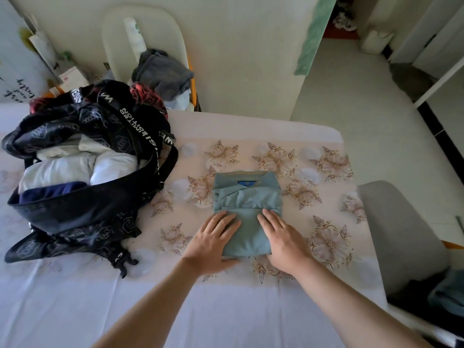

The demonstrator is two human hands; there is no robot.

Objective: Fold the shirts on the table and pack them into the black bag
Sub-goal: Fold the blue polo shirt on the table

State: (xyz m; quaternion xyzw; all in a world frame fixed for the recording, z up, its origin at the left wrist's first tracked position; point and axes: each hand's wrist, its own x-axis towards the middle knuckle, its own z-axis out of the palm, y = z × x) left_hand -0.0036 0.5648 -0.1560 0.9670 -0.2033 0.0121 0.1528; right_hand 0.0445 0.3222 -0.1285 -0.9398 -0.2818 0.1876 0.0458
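A light blue-green shirt (247,197) lies folded into a small rectangle on the flowered tablecloth (326,177), its collar and blue label at the far end. My left hand (213,243) rests flat on the shirt's near left edge, fingers straight. Flat on the near right edge lies my right hand (282,241), fingers also straight. The black bag (82,209) stands open at the left, with white and dark blue folded clothes inside. Its printed straps hang over the rim.
A pale chair (120,36) behind the table holds a grey garment (163,74) and a white bottle. A grey chair (399,234) stands at the table's right edge with teal cloth (447,295) on it. Open floor lies at the far right.
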